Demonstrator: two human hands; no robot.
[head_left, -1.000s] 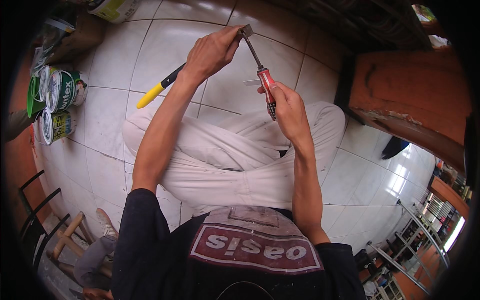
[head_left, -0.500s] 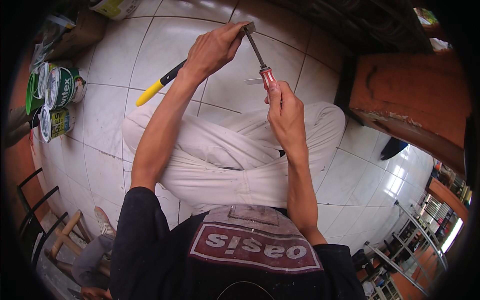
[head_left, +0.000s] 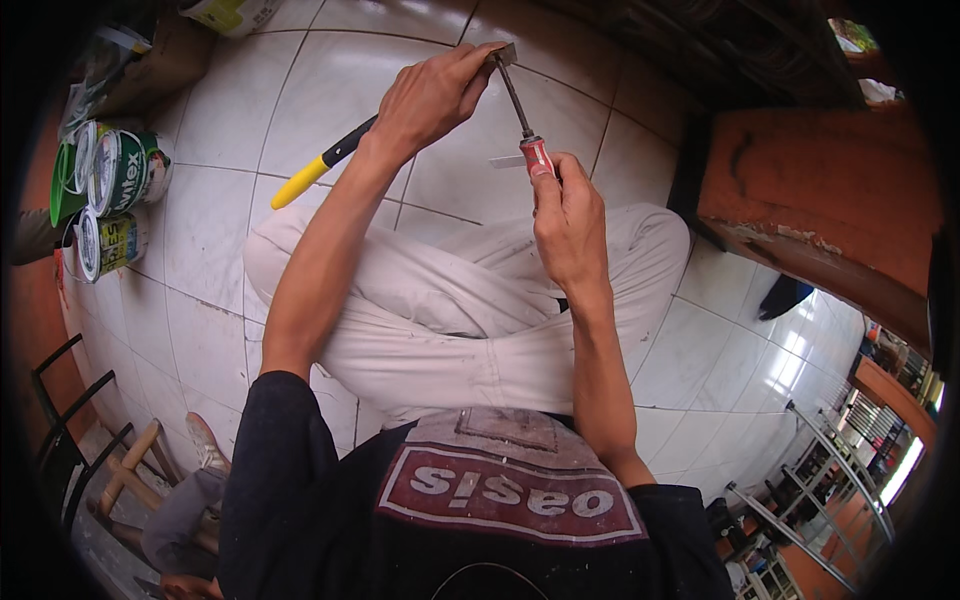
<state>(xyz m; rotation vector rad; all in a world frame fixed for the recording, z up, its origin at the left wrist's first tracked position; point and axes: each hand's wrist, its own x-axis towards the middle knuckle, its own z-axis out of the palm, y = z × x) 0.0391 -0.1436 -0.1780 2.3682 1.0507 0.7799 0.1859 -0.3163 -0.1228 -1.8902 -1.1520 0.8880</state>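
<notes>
My right hand (head_left: 570, 220) is closed round the red and white handle of a screwdriver (head_left: 514, 98), its shaft pointing away from me. The screwdriver's tip meets a small grey metal piece (head_left: 507, 54), which the fingers of my left hand (head_left: 428, 100) pinch at the far side. From beneath my left wrist sticks out a tool handle (head_left: 308, 180), yellow with a black section; its other end is hidden, and I cannot tell whether my hand touches it. A thin flat metal strip (head_left: 507, 161) shows just left of the screwdriver handle.
I sit cross-legged on white floor tiles (head_left: 215, 215). Paint buckets (head_left: 118, 175) stand at the left, near a cardboard box (head_left: 165, 75). An orange block (head_left: 820, 190) with a chipped edge is at the right. Another person's leg (head_left: 190, 510) and a wooden stool (head_left: 135, 470) are lower left.
The metal piece and the screwdriver tip have shifted very slightly to the right. My right hand has turned a little on the handle. Both hands keep their grip.
</notes>
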